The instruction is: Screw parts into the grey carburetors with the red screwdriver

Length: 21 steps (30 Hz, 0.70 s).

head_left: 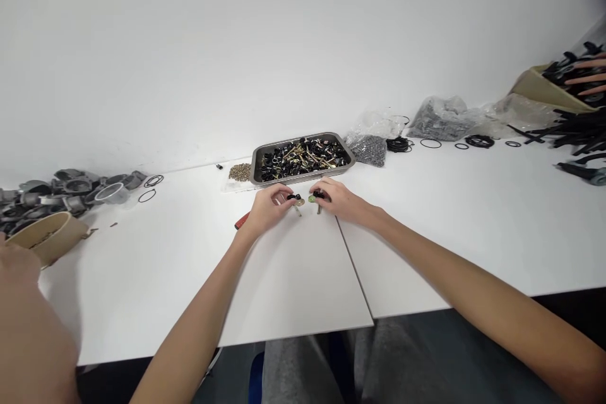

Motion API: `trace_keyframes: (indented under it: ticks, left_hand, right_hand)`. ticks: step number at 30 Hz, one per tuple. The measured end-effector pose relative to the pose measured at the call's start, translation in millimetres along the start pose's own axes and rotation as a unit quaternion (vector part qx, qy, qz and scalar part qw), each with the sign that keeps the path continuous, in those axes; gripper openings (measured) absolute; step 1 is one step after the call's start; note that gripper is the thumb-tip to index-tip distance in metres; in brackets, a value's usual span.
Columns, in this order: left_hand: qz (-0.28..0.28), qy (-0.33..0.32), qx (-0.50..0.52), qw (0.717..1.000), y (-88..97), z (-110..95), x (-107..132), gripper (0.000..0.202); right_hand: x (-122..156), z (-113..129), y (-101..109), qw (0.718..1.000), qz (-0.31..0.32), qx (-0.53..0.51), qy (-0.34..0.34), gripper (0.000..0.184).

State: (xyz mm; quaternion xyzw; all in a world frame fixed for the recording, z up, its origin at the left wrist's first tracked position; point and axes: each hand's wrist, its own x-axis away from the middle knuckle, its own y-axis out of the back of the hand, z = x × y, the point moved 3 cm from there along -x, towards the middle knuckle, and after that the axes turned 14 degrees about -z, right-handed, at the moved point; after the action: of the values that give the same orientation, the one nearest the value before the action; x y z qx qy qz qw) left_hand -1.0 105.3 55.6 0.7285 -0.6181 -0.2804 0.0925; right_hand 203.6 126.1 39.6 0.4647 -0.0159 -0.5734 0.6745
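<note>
Just in front of the tray, my left hand (269, 208) is closed on a small black part with a metal bolt (298, 207), its shank angled down toward the table. Close by on the right, my right hand (344, 201) pinches a similar black part with a bolt (319, 207); a greenish round piece (311, 199) shows at its side. The two parts are a short gap apart. A red object (242, 220) lies partly hidden behind my left wrist. Beyond my hands, the metal tray (303, 175) is heaped with black parts and brass-coloured bolts.
Small brass-coloured pieces (240, 172) lie left of the tray. Plastic bags of dark parts (369, 148) and black rings (400, 144) line the wall. Grey castings (78, 186) and a beige container (61, 233) stand left, near another person's arm (33, 328). Another hand (589, 76) reaches into a bin (534, 88) at right.
</note>
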Motion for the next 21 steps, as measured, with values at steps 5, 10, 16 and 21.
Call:
trace_keyframes:
  ticks: [5, 10, 16, 21]
  left_hand:
    - [0.008, -0.008, 0.002, 1.0, -5.3, 4, 0, 0.034]
    - [-0.004, -0.04, 0.013, 0.999, -6.7, 5, 0, 0.026]
    - [-0.044, -0.037, 0.011, 0.998, -7.0, 2, 1, 0.02]
    - [-0.053, -0.022, 0.031, 0.998, -11.7, 4, 2, 0.023]
  right_hand:
    - [-2, -4, 3, 0.999, -0.004, -0.01, -0.03, 0.023]
    - [-3, -6, 3, 0.997, -0.013, -0.044, -0.055, 0.02]
    - [-3, -4, 0, 0.991, -0.034, -0.102, -0.083, 0.022]
    - [-4, -1, -2, 0.977, -0.045, -0.165, -0.125, 0.023]
